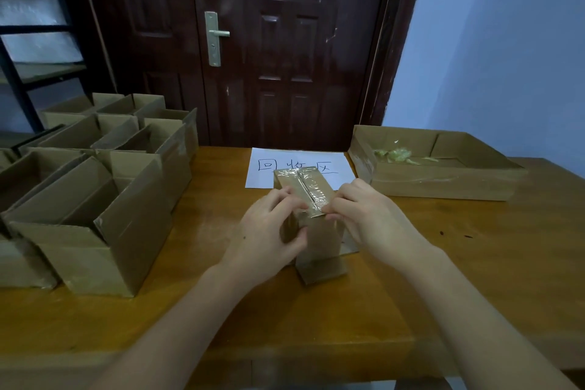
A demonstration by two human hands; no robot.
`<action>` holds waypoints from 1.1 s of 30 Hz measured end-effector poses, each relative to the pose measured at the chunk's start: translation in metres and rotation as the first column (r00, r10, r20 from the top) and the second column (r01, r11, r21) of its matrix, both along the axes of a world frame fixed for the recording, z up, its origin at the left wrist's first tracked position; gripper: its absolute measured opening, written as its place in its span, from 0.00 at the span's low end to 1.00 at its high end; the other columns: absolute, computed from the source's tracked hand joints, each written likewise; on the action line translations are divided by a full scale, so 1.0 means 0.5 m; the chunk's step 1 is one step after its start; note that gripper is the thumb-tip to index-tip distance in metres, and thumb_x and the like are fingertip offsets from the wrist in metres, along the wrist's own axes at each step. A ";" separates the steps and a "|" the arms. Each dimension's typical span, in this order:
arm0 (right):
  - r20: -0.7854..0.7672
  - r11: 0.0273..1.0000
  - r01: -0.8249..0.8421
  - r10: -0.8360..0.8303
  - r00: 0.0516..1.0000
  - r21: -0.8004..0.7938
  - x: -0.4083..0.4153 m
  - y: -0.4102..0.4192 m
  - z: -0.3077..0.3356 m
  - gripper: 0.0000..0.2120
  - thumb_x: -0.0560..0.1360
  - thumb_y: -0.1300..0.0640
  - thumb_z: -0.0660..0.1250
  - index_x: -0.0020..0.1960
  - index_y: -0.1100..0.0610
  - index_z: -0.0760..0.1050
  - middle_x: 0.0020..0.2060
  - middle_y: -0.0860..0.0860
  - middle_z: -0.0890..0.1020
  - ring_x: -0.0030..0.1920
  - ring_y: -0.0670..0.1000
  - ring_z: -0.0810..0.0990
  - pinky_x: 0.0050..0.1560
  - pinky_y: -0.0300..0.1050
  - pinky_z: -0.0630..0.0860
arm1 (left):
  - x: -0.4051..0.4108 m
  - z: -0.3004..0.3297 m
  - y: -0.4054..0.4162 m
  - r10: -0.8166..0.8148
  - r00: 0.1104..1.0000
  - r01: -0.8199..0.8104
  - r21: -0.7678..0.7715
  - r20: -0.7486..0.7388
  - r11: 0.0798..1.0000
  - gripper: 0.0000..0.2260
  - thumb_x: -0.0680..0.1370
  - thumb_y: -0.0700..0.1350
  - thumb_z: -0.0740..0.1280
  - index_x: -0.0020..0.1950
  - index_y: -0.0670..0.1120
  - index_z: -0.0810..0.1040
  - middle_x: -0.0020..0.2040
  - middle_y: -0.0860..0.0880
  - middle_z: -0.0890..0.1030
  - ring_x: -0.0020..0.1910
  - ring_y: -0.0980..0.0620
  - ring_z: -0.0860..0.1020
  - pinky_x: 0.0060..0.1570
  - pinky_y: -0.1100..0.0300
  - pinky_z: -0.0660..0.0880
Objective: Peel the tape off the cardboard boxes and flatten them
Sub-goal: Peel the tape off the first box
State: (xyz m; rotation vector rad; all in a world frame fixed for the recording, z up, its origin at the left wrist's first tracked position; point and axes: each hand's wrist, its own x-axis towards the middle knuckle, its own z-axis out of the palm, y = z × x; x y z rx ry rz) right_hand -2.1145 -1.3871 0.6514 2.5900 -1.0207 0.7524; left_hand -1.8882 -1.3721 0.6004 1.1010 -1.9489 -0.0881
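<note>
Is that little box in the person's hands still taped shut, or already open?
Still shut: clear tape runs along the small box's closed top seam, where both hands' fingertips pick at its near end.

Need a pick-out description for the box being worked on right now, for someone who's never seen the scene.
Start at the wooden table in front of the dark door. Just this side of the white sheet with handwritten characters stands a small cardboard box, held between the left hand and right hand. Unlike the open boxes at left, its top is closed under clear tape.

2 bare, sleeveless forearms (pixel 196 310)
</note>
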 end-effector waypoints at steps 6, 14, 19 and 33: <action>0.030 0.999 0.008 -0.009 0.999 0.041 0.012 -0.007 0.005 0.01 0.77 0.60 0.71 0.48 0.55 0.82 0.40 0.48 0.77 0.44 0.52 0.74 0.35 0.55 0.77 | -0.002 0.014 0.002 0.049 0.998 -0.049 -0.031 0.026 0.998 0.06 0.81 0.51 0.70 0.53 0.52 0.84 0.59 0.55 0.81 0.70 0.55 0.76 0.63 0.55 0.75; 0.116 0.995 -0.023 0.012 0.993 0.098 0.009 -0.023 0.005 0.03 0.76 0.58 0.72 0.45 0.55 0.85 0.38 0.48 0.80 0.41 0.53 0.76 0.34 0.55 0.78 | 0.018 0.045 -0.017 0.023 0.952 0.044 -0.211 0.304 0.977 0.14 0.85 0.53 0.62 0.52 0.50 0.86 0.48 0.54 0.84 0.46 0.53 0.80 0.49 0.55 0.75; 0.160 0.995 -0.035 0.021 0.987 0.088 0.012 -0.023 -0.006 0.05 0.75 0.57 0.71 0.45 0.56 0.85 0.38 0.48 0.80 0.41 0.51 0.75 0.34 0.53 0.77 | 0.023 0.065 -0.019 0.040 0.930 0.066 -0.272 0.365 0.960 0.18 0.84 0.54 0.59 0.50 0.51 0.87 0.46 0.56 0.85 0.44 0.53 0.82 0.47 0.56 0.75; 0.206 0.991 -0.037 0.010 0.978 0.130 0.004 -0.014 -0.013 0.03 0.76 0.61 0.73 0.47 0.55 0.85 0.42 0.49 0.82 0.45 0.54 0.76 0.44 0.49 0.76 | -0.005 0.094 -0.053 0.106 0.935 -0.024 -0.238 0.339 0.971 0.20 0.82 0.57 0.54 0.41 0.48 0.79 0.34 0.53 0.78 0.34 0.49 0.76 0.33 0.57 0.68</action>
